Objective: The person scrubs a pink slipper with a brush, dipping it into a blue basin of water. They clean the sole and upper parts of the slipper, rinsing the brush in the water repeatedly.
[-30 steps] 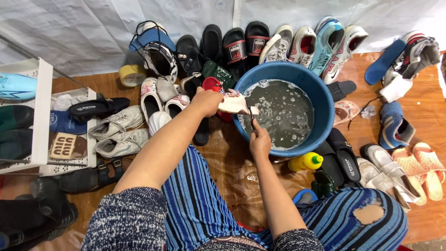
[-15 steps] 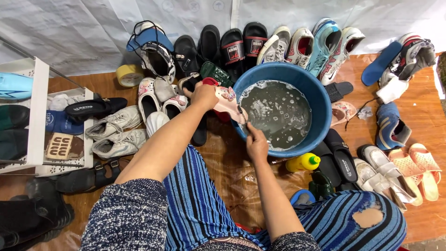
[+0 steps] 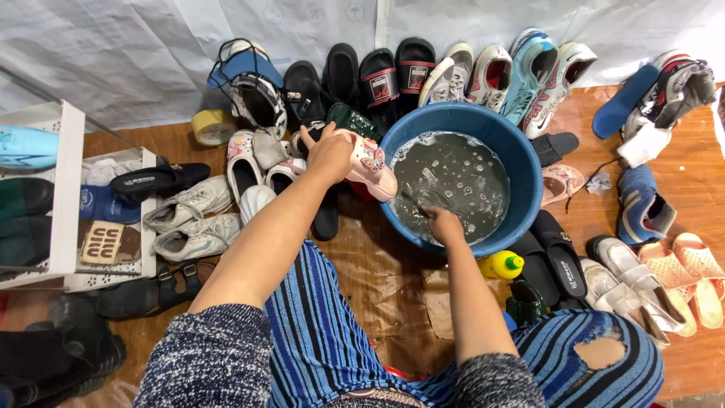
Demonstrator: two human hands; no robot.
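Note:
My left hand (image 3: 328, 153) grips a small pink and white child's shoe (image 3: 368, 170), holding it just left of the rim of a blue basin (image 3: 521, 162). The basin holds grey, soapy water (image 3: 453, 181). My right hand (image 3: 443, 224) is dipped in that water at the near rim, closed around something dark and thin that I cannot make out. My knees in blue striped trousers (image 3: 325, 340) fill the bottom of the view.
Sandals, slides and sneakers (image 3: 483, 72) lie in rows behind and beside the basin on the brown floor. A white shoe rack (image 3: 64, 196) stands at left. A yellow bottle (image 3: 502, 264) lies near the basin, a tape roll (image 3: 214, 125) at back left.
My left hand has carried the pink shoe away from the basin's rim to the left. My right hand has dropped from the shoe into the water.

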